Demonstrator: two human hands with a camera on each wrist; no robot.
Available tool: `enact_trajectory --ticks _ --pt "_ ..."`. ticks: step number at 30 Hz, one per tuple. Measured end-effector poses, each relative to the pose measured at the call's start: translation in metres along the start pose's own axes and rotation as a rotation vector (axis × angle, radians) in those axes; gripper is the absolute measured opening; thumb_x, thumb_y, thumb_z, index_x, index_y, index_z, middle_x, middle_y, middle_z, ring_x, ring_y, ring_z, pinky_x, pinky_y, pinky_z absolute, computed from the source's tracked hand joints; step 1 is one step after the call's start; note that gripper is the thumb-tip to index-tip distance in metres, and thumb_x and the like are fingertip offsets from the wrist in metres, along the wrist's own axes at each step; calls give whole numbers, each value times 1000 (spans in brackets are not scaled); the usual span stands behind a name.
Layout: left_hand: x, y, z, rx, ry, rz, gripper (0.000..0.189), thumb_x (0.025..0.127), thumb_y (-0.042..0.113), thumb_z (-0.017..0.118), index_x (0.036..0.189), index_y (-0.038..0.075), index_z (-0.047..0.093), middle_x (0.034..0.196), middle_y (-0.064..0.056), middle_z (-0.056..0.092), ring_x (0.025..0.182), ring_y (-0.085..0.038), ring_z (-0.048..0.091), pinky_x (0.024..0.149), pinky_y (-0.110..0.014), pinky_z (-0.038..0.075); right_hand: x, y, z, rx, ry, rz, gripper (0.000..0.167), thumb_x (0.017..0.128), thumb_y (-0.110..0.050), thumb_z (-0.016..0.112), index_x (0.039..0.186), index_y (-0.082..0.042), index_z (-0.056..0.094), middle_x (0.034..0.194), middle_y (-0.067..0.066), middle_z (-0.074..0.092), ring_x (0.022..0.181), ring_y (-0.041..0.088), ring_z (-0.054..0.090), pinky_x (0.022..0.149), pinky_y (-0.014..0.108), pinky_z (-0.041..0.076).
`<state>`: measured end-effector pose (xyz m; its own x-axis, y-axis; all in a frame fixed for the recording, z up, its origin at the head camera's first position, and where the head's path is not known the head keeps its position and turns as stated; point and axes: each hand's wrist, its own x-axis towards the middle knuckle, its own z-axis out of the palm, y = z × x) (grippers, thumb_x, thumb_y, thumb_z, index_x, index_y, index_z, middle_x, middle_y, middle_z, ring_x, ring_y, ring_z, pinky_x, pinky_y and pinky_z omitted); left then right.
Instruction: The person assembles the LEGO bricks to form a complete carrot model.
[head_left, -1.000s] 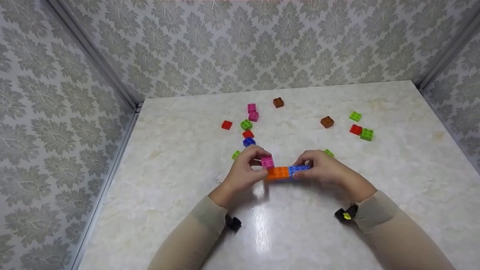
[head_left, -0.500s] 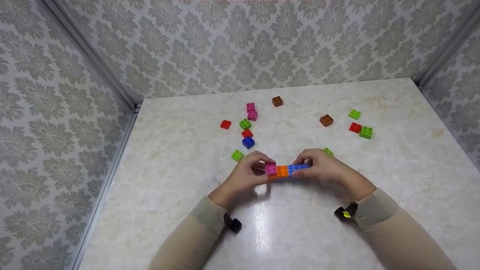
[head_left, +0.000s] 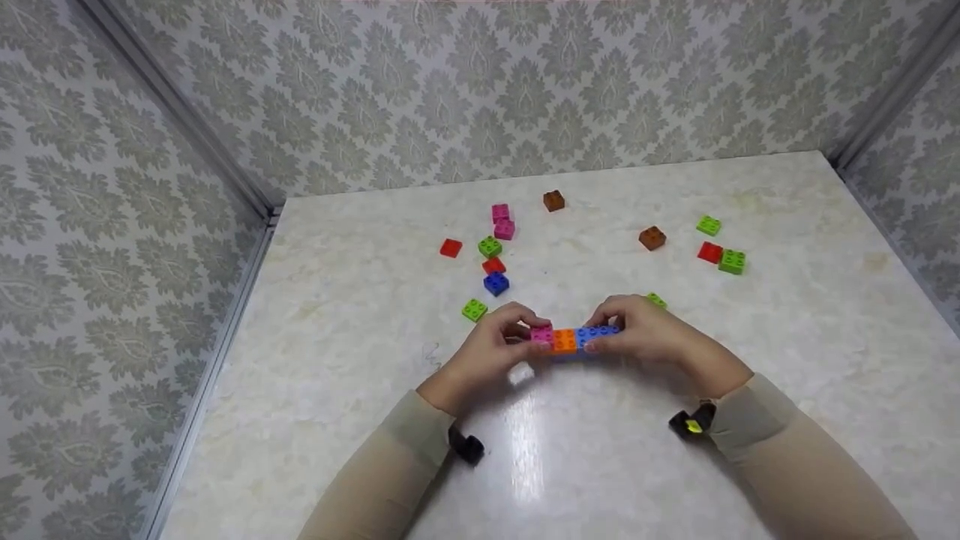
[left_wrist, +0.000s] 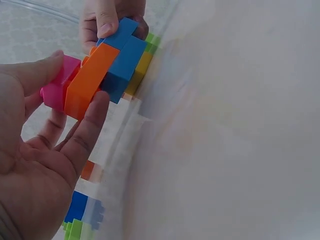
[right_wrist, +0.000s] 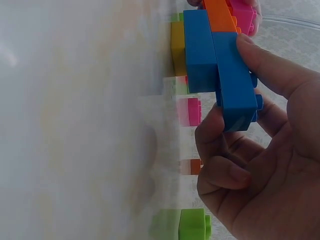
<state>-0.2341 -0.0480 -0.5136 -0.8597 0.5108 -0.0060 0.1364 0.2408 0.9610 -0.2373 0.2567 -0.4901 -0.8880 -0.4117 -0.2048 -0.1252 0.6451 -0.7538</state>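
Observation:
My left hand [head_left: 487, 356] pinches a small pink brick [left_wrist: 57, 92], which sits on the left end of an orange brick [left_wrist: 89, 77]. In the left wrist view, the thumb lies on the pink brick and a fingertip is under the orange one. A blue brick [right_wrist: 235, 82] is level with the orange brick, end to end. My right hand [head_left: 649, 334] grips that blue brick between thumb and fingers. Below these two runs another blue brick [right_wrist: 200, 50], with a yellow brick [right_wrist: 177, 47] under it.
Behind the hands on the table [head_left: 337, 420] lie a dark blue brick [head_left: 496, 283], a green one [head_left: 474, 310], two pink ones [head_left: 503, 229] and two brown ones [head_left: 652, 238]. A red piece [head_left: 710, 252] touches a green brick [head_left: 732, 261] at the right. A patterned wall [head_left: 480, 90] stands behind.
The left hand has brought the pink brick down from above onto the left end of the orange brick, and its thumb has risen onto the pink brick. The right hand has kept its grip.

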Motion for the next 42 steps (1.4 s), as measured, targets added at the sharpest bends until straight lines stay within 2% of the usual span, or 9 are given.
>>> enact_trajectory --ticks 10,15,19,24,29,32,37,40,42 --pt "-1 3 0 23 -3 -31 25 103 9 80 126 20 79 131 0 74 120 -21 70 114 -42 60 0 -1 1 1 -6 25 32 98 -41 90 120 -19 84 119 6 76 104 26 61 91 36 52" --pt "0 0 -1 12 3 -19 27 103 7 79 128 16 78 133 -4 73 121 -20 72 115 -41 60 0 -2 2 -56 -4 -36 34 99 -43 88 122 -19 81 116 5 74 104 23 61 93 38 51" --pt "0 -1 -2 -1 14 -22 28 103 9 81 130 15 80 135 -5 72 121 -20 73 114 -40 60 1 -1 -2 -84 52 -72 36 102 -48 84 123 -19 83 116 4 77 106 22 64 95 38 52" --pt "1 -2 -3 17 17 -15 30 102 12 83 131 17 83 134 -4 71 120 -20 71 113 -38 60 3 7 -18 66 239 39 47 110 -56 71 127 -13 81 119 10 75 105 25 62 91 34 52" --pt "1 -6 -1 25 8 -5 30 101 13 84 131 15 81 134 -6 72 118 -21 72 113 -42 60 1 27 -38 274 494 129 49 117 -48 60 129 -3 74 123 12 70 95 20 57 78 24 50" --pt "1 -7 -1 23 3 -9 30 102 18 85 132 17 81 134 -5 72 118 -20 72 114 -43 60 2 46 -46 323 670 106 46 118 -42 58 128 0 74 114 7 71 90 15 56 76 25 47" --pt "1 -11 -2 13 -7 -3 32 102 22 86 133 19 81 134 -3 72 120 -20 72 114 -40 59 3 76 -50 299 941 30 37 115 -31 64 121 3 78 96 -9 69 89 8 58 79 22 47" --pt "2 -11 -2 11 -4 -7 32 101 24 87 133 22 82 132 -1 72 121 -20 72 114 -38 60 2 88 -52 283 997 -9 31 113 -26 68 121 2 78 93 -17 65 86 7 56 79 20 46" --pt "4 -11 -2 11 0 0 33 101 25 88 133 22 82 131 -1 72 120 -20 73 113 -38 61 0 93 -52 271 979 -34 28 112 -24 70 121 2 78 94 -17 64 86 6 56 78 19 46"
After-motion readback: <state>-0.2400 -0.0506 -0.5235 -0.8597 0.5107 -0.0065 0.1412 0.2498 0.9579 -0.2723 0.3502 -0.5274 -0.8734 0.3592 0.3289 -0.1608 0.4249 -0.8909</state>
